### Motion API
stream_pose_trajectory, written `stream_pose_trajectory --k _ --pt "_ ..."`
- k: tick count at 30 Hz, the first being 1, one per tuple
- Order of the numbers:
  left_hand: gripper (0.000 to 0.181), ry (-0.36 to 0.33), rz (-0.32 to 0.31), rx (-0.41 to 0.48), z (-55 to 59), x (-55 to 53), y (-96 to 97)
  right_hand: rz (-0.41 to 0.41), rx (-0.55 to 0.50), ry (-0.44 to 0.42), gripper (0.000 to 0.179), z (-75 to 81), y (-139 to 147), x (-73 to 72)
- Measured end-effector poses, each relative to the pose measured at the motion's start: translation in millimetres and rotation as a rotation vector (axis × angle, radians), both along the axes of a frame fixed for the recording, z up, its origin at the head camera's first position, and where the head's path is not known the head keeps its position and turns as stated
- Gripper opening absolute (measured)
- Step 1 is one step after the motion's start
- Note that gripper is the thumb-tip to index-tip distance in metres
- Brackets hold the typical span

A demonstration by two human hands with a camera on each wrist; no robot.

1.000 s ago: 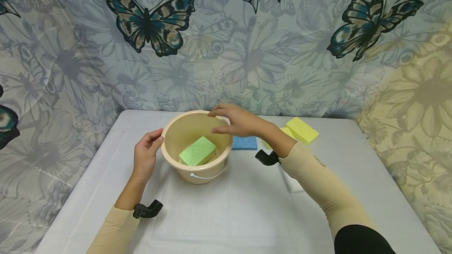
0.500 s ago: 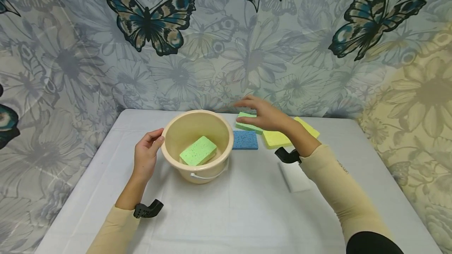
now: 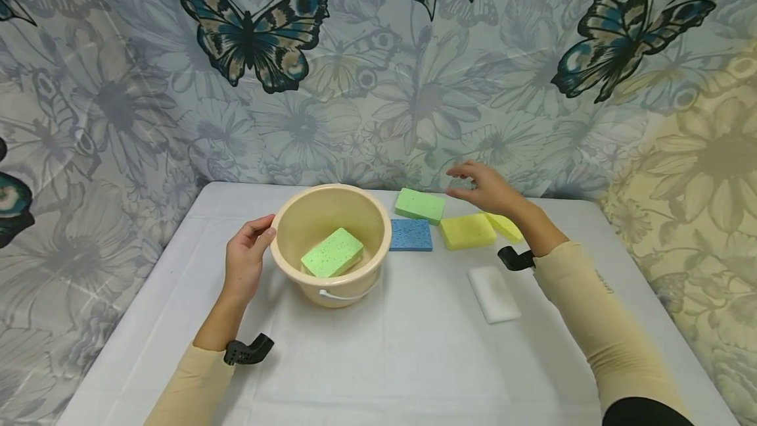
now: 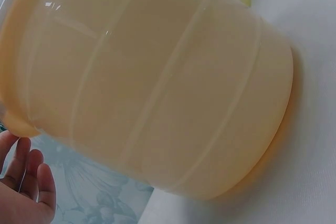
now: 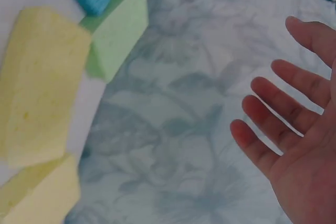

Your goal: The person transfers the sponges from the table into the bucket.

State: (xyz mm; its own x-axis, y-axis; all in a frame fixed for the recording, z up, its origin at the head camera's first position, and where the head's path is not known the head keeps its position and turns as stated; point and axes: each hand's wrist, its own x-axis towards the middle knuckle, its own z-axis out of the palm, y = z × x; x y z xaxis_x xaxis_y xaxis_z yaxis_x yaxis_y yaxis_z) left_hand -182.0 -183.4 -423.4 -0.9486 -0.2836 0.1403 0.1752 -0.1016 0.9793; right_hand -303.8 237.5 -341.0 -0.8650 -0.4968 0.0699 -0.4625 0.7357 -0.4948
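A cream bucket with a white handle stands upright on the table, and a green sponge lies inside it. At its left rim my left hand pinches the edge between thumb and fingers; the left wrist view shows the fingertips at the rim beside the bucket's ribbed wall. My right hand hovers with nothing in it over the back right of the table, fingers spread in the right wrist view. Nearest to it are two yellow sponges, one partly behind the other, and a second green sponge.
A blue sponge lies just right of the bucket. Farther forward is a flat white rectangular pad. The white-covered table meets a butterfly-patterned cloth backdrop at its far edge.
My right hand has moved right, from over the bucket's rim to beyond the sponges, uncovering the green and yellow sponges and the white pad. My left hand and the bucket have stayed put.
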Motion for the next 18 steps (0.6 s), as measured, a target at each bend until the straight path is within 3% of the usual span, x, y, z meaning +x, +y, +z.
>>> stream_pose_trajectory --k 11,18 --pt "0.028 0.007 -0.004 0.007 0.4 0.6 0.0 -0.21 0.005 -0.029 0.047 -31.9 46.1 -17.7" --pt "0.028 0.015 -0.011 -0.007 -0.2 -0.1 -0.3 -0.28 0.048 -0.113 0.054 -46.7 65.9 -22.7"
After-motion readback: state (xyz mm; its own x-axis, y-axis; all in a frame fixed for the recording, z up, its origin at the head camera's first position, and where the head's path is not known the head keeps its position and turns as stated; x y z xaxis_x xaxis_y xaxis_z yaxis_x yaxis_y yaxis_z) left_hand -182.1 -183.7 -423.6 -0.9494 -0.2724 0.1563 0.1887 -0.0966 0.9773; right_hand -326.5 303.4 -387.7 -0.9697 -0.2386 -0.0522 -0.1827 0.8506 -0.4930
